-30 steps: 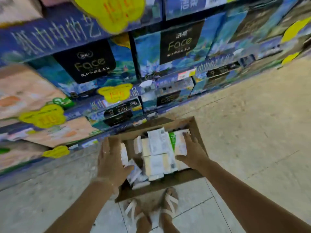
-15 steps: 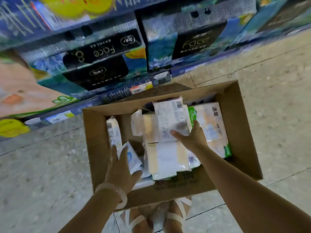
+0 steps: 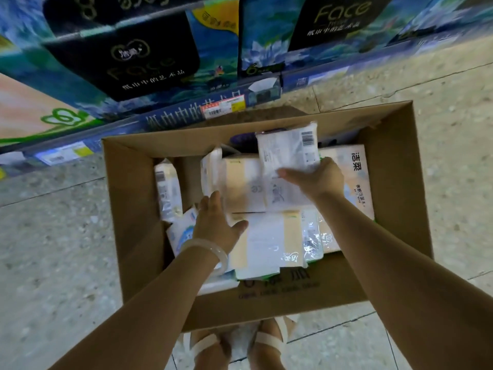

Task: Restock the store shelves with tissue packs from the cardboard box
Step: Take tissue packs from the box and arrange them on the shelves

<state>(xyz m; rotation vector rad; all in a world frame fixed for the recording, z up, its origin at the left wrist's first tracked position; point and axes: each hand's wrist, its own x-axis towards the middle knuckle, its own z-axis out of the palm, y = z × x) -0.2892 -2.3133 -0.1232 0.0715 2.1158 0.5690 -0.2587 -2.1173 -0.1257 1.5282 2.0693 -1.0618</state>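
Small white plastic-wrapped tissue pack with a barcode (image 3: 289,153), lying topmost in the open brown cardboard box (image 3: 128,209) on the speckled floor, toward the box's far wall and propped on the cream packs below. Its long axis runs roughly from the near side to the far side of the box, barcode end away from the person. The right hand (image 3: 318,180) meets the pack's near right edge, its thumb laid across the wrapper's top; the fingers curl toward the pack's right side and appear to be gripping it, though their tips are hidden behind it. The left hand (image 3: 216,222) lies well apart from this pack, nearer the person and to the left, fingers straight and spread, palm down over a cream-and-white flat tissue pack (image 3: 266,244) and a blue-printed pack (image 3: 184,231), holding nothing. The right hand is therefore the nearer, and a lift would presumably travel up and away toward the blue shelf edge with a price label (image 3: 224,106) just beyond the box's far wall.
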